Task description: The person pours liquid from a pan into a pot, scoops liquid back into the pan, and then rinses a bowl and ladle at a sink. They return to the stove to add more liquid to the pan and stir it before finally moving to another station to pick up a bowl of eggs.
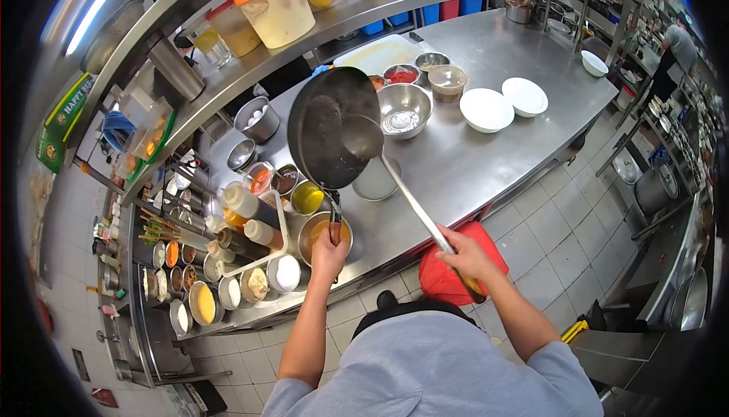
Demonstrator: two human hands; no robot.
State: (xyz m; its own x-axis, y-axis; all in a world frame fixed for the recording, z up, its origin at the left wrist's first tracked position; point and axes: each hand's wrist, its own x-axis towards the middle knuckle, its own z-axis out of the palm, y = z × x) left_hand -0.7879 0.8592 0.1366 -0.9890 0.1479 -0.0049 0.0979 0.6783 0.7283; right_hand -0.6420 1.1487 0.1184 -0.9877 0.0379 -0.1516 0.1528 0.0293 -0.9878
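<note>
Fingers of the left hand (329,254) wrap the handle of a dark round steel wok (334,128), tilted up beyond it above the steel counter (471,166). Rightward, the right hand (465,257) grips a long-handled steel ladle (363,137), shaft slanting up-left, bowl inside the wok. Open counter lies right; sauce tubs (228,280) crowd left.

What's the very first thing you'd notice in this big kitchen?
A big black wok tilted up over the steel counter, held by its handle in the left hand. The right hand holds a long ladle whose bowl sits inside the wok. On the left, a crowd of little sauce and spice pots catches the eye, and two white bowls wait further along the counter.
</note>
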